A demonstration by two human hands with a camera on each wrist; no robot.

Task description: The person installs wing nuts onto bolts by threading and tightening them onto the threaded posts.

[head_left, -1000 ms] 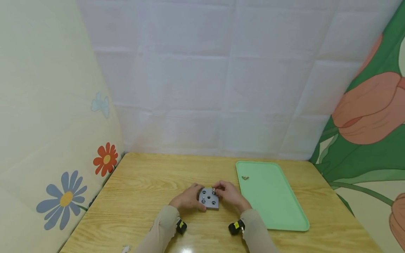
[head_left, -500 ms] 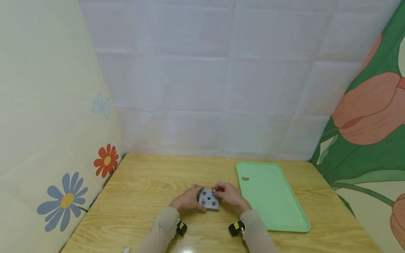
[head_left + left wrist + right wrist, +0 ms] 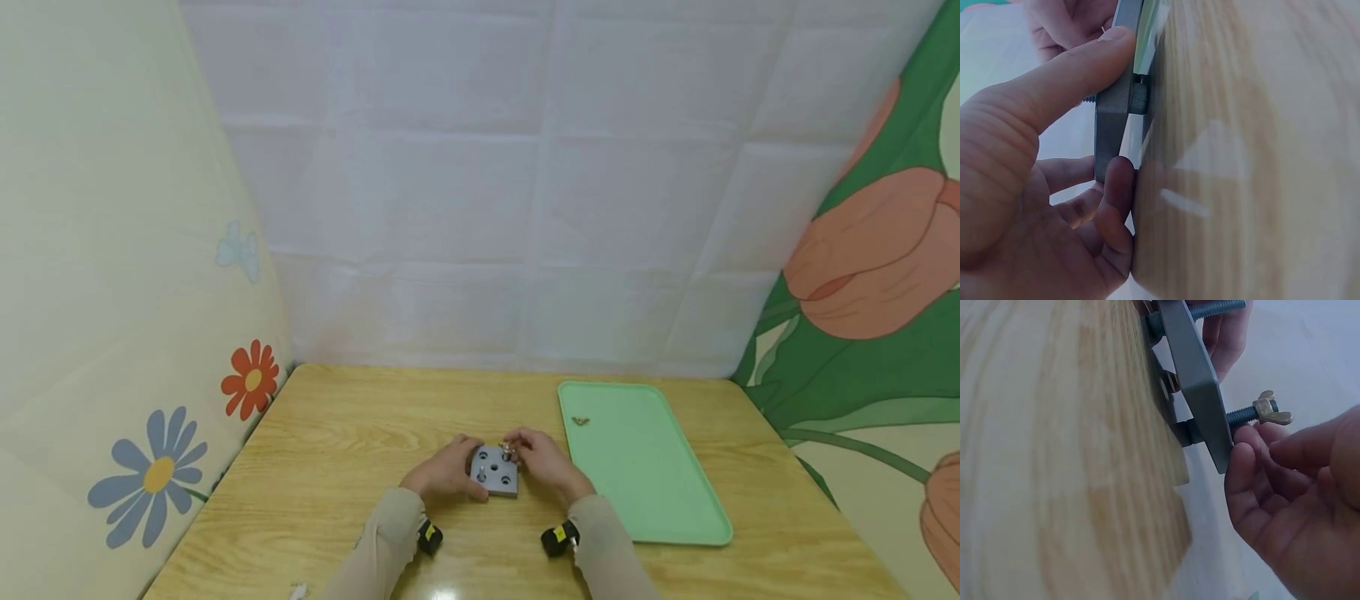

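A grey metal plate [image 3: 495, 481] with several holes stands on the heads of bolts that pass up through it. My left hand [image 3: 446, 471] grips its left side; in the left wrist view the thumb lies along the plate [image 3: 1110, 144] and the fingers are on the opposite side. A bare bolt [image 3: 1219, 309] rises at one hole. On another bolt [image 3: 1242, 415] sits a brass wing nut [image 3: 1266, 409] near the threaded end. My right hand [image 3: 1300, 494] is beside this nut, fingers loosely curled at the plate's edge, thumb apart from the nut's wings.
A light green tray [image 3: 645, 475] lies to the right on the wooden table [image 3: 360, 417], with a small brass wing nut [image 3: 581, 421] near its left rim. A small whitish object [image 3: 298, 591] lies at the front left. Fabric walls surround the table.
Half a second ago the right fingers covered the wing nut; now they have drawn slightly off it and its wings show. The left hand and plate have stayed in place.
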